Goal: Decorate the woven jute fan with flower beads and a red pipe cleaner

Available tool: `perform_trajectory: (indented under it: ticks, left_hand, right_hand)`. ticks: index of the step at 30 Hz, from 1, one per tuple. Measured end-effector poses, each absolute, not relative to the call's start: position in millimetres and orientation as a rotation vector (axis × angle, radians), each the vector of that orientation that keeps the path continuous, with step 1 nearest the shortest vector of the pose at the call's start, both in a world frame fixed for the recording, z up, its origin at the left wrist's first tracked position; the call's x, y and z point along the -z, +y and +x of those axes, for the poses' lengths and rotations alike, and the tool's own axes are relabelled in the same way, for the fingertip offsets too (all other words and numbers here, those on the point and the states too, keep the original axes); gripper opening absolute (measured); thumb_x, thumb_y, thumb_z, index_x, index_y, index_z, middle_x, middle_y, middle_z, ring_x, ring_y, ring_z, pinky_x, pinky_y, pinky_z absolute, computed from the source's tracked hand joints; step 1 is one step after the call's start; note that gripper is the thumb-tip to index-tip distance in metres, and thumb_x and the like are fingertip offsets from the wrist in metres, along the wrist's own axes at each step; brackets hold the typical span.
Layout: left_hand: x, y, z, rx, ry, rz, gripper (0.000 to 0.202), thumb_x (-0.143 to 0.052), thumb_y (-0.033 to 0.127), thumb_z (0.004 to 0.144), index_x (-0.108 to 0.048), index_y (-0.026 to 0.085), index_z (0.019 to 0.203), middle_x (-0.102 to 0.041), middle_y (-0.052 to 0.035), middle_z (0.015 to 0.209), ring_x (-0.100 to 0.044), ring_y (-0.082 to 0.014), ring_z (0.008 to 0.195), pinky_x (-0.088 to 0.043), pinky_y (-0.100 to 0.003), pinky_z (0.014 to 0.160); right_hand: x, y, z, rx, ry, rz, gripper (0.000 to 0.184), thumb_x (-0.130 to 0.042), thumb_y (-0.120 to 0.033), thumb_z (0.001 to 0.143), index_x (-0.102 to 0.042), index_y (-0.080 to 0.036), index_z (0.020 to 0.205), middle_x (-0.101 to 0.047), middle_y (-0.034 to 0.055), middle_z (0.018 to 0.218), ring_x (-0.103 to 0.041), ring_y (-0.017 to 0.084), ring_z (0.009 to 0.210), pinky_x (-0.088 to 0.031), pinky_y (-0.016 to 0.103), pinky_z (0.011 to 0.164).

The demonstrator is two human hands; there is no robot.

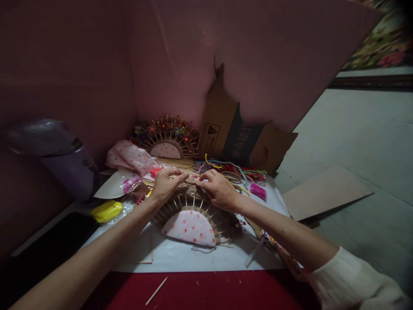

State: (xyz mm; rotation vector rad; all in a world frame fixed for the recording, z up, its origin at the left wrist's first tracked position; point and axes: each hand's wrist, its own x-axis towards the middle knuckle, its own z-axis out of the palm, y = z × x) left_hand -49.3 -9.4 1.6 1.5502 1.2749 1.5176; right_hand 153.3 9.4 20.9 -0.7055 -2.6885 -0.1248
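A half-round craft piece [189, 228] lies on the white table top, with dotted pink-white cloth at its centre, thin wooden sticks fanning out and brown twine woven across them. My left hand [167, 184] is at its far edge, fingers and thumb pinched together. Opposite it, my right hand [217, 189] also pinches at the twine edge, a short gap from the left. A tiny pinkish bit shows between the fingertips, but what either hand grips is too small to make out.
Behind stands a similar half-round piece [165, 150] with coloured pinheads, beside torn cardboard [222, 125]. Coloured pipe cleaners [248, 170] and a magenta packet [258, 192] lie right. A yellow packet [107, 211], dotted cloth [129, 156] and purple container [69, 168] are left. A stick [156, 291] lies in front.
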Motion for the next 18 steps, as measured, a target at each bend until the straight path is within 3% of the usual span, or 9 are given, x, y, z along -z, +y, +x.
perform_trajectory:
  ticks: [9,18]
  left_hand:
    - [0.4,-15.7,-52.1,-1.541,1.323,1.606,0.021,-0.067,0.034,0.064,-0.064,0.016,0.055,-0.061,-0.0012,0.059,-0.053,-0.0146,0.062,-0.039,-0.026,0.062]
    - [9.8,-19.2,-56.7,-1.532,1.435,1.611,0.021,-0.068,0.032,0.065,-0.061,0.018,0.051,-0.054,0.0017,0.052,-0.046,-0.0131,0.055,-0.032,-0.025,0.054]
  right_hand:
    - [-20.9,4.8,151.1,0.130,-2.748,-0.709,0.041,-0.056,-0.003,0.070,-0.060,-0.018,0.107,-0.054,0.0097,0.104,-0.042,0.021,0.095,-0.038,0.036,0.082]
    - [-23.7,5.9,148.5,0.175,-2.740,-0.704,0.042,-0.055,-0.005,0.072,-0.058,-0.018,0.112,-0.054,0.0097,0.102,-0.042,0.021,0.094,-0.039,0.035,0.080]
